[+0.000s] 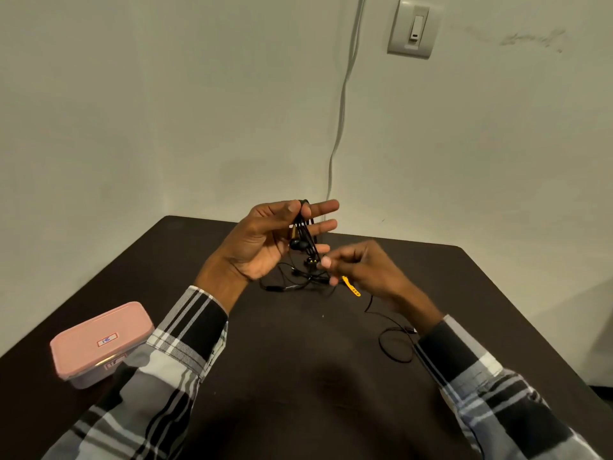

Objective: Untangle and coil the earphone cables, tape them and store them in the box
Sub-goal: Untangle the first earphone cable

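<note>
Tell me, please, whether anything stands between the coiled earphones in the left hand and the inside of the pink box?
Yes: the pink box, at the table's left edge, has its lid on. The left hand holds the coiled earphones above the table; the left sleeve lies between them and the box.

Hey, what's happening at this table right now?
A person is winding a black earphone cable around the fingers of the left hand, with an earbud dangling from the coil. The right hand pinches the strand just beside it, blurred. More tangled black cable and a yellow piece lie on the dark table. The pink box sits closed at the left, nothing stored yet.
</note>
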`<state>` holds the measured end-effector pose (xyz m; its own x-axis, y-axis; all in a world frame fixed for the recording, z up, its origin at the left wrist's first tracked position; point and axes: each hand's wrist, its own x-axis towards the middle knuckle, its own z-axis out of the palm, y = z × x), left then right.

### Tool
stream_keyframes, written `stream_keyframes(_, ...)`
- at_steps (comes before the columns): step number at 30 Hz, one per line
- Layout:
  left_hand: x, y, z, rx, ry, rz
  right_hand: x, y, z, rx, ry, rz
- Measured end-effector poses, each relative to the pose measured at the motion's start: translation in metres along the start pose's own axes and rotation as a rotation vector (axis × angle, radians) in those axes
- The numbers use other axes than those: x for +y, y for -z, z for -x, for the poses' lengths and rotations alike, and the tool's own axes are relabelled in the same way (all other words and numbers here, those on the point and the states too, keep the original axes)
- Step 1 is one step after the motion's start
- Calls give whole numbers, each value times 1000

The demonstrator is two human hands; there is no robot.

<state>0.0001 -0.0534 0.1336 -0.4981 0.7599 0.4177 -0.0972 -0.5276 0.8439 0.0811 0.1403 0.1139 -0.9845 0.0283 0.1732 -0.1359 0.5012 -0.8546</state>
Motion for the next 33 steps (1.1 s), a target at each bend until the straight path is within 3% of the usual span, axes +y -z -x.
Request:
stream_keyframes(3, 2, 9, -2, 110, 40, -116, 10, -13, 16, -76, 22, 135)
stream_keyframes(7, 2, 23, -5, 197, 133, -299, 5, -12, 30, -58, 65, 281)
stream_keyframes(16, -8, 11, -15, 154, 194, -591, -51, 16, 39, -23, 188, 407)
stream_keyframes(21, -9, 6, -17, 179, 180, -585, -57, 11, 41, -19, 229, 438)
stream_keyframes(28, -7, -6, -7, 9, 263, -587, -63, 27, 20, 132, 259, 476)
stream_keyframes(33, -12, -3, 0, -36, 272, -280, -59, 35, 6, 153, 243, 361)
